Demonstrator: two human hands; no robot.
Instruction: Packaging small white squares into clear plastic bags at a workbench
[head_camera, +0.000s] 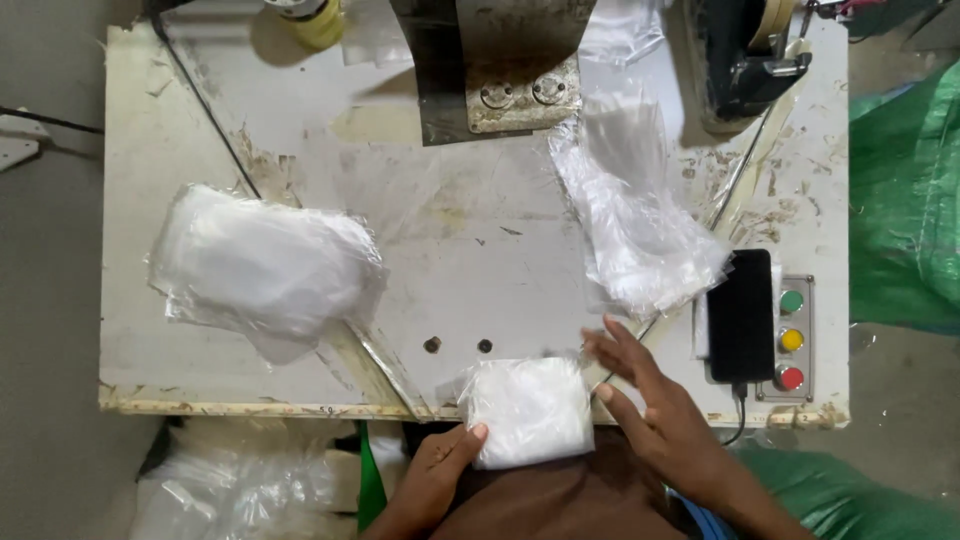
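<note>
A crinkled heap of filled clear plastic bags (265, 265) lies on the left of the scuffed white worktable (450, 230). At the near edge, the left hand (440, 470) pinches the lower left corner of a soft white pad wrapped in clear film (528, 410), thumb on top. The right hand (650, 400), fingers loosely spread, touches the pad's right edge. Beyond it lies a loose pile of empty clear bags (635, 215), then a black phone (741, 315) beside a grey panel with green, yellow and red buttons (791, 340).

On the counter (450, 250), a bagged pad (528, 410) sits at the six o'clock edge. A stack of packets (265, 265) lies at nine o'clock, loose bags (640, 235) at two, a phone (741, 315) beside the button panel (791, 340) at four.
</note>
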